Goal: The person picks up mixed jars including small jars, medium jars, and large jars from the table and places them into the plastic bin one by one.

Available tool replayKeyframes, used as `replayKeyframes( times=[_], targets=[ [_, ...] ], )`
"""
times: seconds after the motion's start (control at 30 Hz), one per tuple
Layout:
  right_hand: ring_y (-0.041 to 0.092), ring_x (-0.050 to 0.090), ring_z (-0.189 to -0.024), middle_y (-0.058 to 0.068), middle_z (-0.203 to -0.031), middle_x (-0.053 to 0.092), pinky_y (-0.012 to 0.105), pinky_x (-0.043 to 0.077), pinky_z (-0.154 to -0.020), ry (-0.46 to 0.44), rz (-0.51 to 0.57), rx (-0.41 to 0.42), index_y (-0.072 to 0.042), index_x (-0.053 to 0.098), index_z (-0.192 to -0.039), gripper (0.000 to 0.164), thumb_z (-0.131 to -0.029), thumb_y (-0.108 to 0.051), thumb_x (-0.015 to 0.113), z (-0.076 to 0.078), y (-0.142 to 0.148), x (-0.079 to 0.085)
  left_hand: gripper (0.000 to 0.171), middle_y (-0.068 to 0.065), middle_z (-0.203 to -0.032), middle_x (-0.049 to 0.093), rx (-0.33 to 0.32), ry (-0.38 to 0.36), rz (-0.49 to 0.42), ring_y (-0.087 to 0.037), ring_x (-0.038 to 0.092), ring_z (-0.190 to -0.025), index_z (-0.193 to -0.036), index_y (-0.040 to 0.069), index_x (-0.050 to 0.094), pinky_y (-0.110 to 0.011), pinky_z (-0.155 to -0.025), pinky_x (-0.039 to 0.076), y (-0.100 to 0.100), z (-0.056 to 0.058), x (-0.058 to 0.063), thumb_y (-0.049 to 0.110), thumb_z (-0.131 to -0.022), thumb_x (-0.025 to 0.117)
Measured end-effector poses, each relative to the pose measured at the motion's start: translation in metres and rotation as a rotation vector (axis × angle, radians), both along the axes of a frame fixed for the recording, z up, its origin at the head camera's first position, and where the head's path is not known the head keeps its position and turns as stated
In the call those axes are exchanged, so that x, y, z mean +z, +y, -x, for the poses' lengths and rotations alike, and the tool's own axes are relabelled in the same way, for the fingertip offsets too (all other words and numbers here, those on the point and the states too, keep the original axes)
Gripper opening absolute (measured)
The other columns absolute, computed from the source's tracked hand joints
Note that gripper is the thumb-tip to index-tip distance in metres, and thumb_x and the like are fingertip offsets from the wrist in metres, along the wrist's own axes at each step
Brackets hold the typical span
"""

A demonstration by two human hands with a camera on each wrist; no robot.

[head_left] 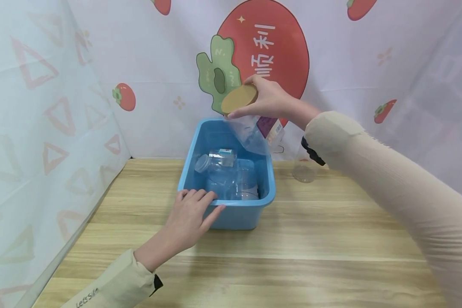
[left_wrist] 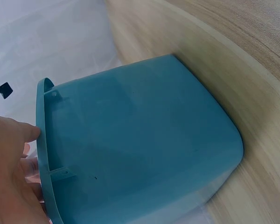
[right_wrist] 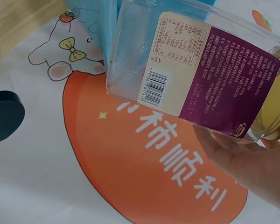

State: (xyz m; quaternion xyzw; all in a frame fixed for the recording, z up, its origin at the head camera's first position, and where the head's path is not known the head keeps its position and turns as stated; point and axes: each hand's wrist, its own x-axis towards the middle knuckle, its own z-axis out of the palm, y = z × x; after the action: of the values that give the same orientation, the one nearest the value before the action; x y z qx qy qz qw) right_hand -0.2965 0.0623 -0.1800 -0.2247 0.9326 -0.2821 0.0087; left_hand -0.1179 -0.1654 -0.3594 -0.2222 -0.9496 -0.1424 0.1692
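High over the far right side of a blue plastic bin [head_left: 235,217], my right hand [head_left: 268,99] grips a clear plastic jar [head_left: 248,132] by its gold lid [head_left: 238,99]. The jar tilts, its base pointing down and to the right. A purple and cream label [right_wrist: 224,79] with a barcode shows in the right wrist view. My left hand [head_left: 188,216] holds the bin's near left rim, with the thumb outside and fingers over the inner side, as the left wrist view [left_wrist: 11,172] also shows. Inside the bin lie several clear containers, among them a jar [head_left: 222,157] with a blue-white label.
Another clear container [head_left: 304,173] stands on the wooden table [head_left: 331,231] right of the bin. A printed cloth [head_left: 158,47] hangs directly behind the bin, and a pale sheet [head_left: 42,128] lines the left side.
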Motion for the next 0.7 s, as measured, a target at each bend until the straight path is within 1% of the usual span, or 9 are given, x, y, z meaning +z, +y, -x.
replayKeyframes(
  times=[0.4, 0.7],
  targets=[
    [0.026, 0.054, -0.121, 0.012, -0.138, 0.056, 0.041, 0.05, -0.098, -0.022, 0.021, 0.034, -0.008, 0.036, -0.158, 0.097, -0.085, -0.049, 0.084, 0.003, -0.011, -0.008, 0.028, -0.004, -0.102, 0.072, 0.004, -0.006, 0.0, -0.027, 0.064, -0.093, -0.112, 0.01, 0.071, -0.056, -0.092, 0.046, 0.0, 0.0, -0.001, 0.037, -0.105, 0.066],
    [0.028, 0.054, -0.121, 0.014, -0.139, 0.056, 0.042, 0.049, -0.099, -0.041, 0.039, 0.046, -0.005, 0.034, -0.159, 0.101, -0.084, -0.05, 0.085, 0.005, -0.02, -0.017, 0.026, -0.003, -0.1, 0.071, 0.003, 0.005, 0.0, -0.025, 0.062, -0.09, -0.11, 0.011, 0.07, -0.054, -0.091, 0.046, -0.001, -0.001, -0.002, 0.036, -0.105, 0.067]
  ],
)
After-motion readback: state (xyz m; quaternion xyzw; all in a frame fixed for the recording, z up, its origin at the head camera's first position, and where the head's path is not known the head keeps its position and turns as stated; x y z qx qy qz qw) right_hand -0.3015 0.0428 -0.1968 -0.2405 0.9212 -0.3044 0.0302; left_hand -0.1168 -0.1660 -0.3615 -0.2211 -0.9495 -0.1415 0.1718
